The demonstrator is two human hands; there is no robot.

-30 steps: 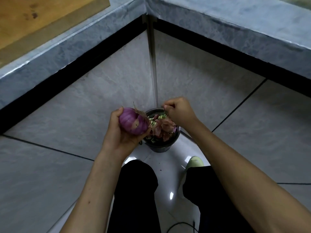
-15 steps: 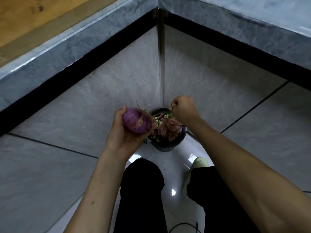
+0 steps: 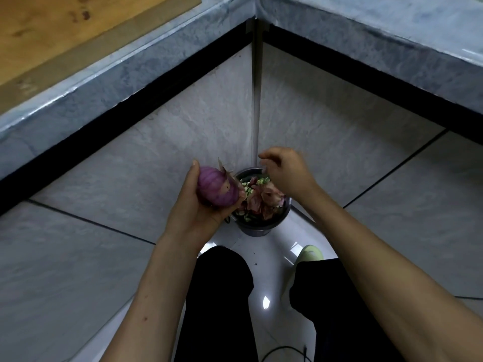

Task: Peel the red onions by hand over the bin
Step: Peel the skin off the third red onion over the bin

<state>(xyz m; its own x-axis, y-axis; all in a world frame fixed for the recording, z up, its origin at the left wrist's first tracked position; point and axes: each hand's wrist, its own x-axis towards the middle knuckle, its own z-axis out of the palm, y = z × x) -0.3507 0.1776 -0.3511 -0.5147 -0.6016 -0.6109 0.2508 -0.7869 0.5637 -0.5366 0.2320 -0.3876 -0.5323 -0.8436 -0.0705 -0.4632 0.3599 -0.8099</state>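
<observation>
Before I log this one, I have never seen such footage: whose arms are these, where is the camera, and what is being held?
There is no machine here. A camera worn on a person's head looks down at their own bare arms. The left hand grips a red onion with dry skin partly loose. The right hand hangs above a small dark bin, fingers loosely bent and blurred, apparently holding nothing. The bin stands on the floor in a tiled corner and holds onion skins. A grey counter runs above.

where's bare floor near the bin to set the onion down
Bare floor lies between the bin and the black trouser legs, beside the green shoe. The bin itself is crowded with peels. Left hand holds the onion; right hand hovers over the bin.
</observation>
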